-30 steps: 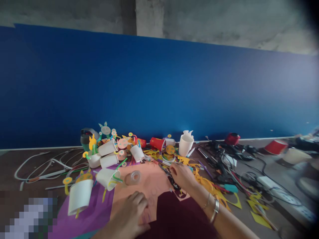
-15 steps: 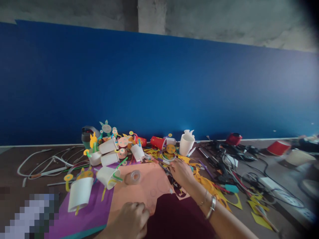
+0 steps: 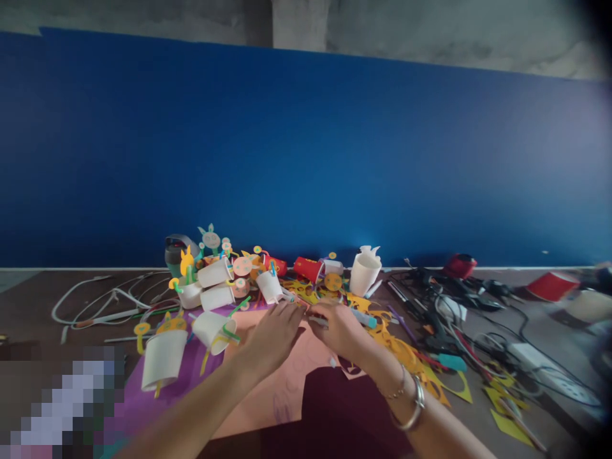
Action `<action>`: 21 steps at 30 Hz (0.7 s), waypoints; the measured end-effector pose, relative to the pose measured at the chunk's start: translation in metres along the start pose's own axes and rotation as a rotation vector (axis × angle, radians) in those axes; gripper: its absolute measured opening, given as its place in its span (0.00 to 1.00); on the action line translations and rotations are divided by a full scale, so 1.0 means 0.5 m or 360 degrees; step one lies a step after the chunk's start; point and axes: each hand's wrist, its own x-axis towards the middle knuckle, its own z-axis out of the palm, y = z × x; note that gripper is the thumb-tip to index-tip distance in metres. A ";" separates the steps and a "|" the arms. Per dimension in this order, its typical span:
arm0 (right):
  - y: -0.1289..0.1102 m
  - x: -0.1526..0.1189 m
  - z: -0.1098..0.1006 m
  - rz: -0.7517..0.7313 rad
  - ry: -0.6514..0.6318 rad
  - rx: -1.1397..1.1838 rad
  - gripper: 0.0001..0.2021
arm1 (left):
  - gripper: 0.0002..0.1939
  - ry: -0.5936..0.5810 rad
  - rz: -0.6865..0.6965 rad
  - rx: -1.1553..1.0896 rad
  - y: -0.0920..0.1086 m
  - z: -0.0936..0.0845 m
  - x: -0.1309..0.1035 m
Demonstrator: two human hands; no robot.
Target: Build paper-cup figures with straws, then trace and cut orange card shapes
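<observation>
Head view, pink paper (image 3: pixel 287 389) partly beneath left fingers (image 3: pixel 287 313), right fingers (image 3: pixel 326 310) curled, grips unclear

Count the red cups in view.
3: one red cup on its side beyond the right hand, a second partly hidden to its left, a third far right. Others may be hidden; a red object back right is unclear.

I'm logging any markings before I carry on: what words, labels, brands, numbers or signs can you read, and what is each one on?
None can be read for certain.
Red cup lying on its side: yellow marks, too small and blurred to read.
Peach paper: faint outlines and purple marks; no readable word or number.
Power strip: any print is too blurred to make out.
</observation>
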 end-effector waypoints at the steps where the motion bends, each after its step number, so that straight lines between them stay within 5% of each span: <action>1: -0.009 -0.003 -0.005 0.0010 0.0059 0.0218 0.06 | 0.15 -0.0042 -0.0005 -0.0055 0.001 0.002 0.005; 8: -0.028 -0.010 0.018 0.0597 0.0464 0.1622 0.14 | 0.12 -0.0051 -0.0221 -0.0498 0.033 -0.039 0.006; 13: -0.049 -0.014 0.036 0.0521 0.0500 0.1564 0.18 | 0.13 -0.0167 -0.0383 -0.0582 0.050 -0.054 0.005; 17: -0.026 -0.027 0.035 0.0719 0.0578 0.1514 0.18 | 0.15 -0.0237 -0.0605 -0.0495 0.029 -0.030 -0.030; 19: -0.009 -0.036 0.049 0.0836 0.0491 0.1603 0.18 | 0.09 -0.0271 -0.0671 -0.0372 0.017 -0.011 -0.056; 21: 0.004 -0.047 0.079 0.0886 0.0307 0.1731 0.18 | 0.13 -0.0401 -0.0643 -0.0371 0.011 0.006 -0.080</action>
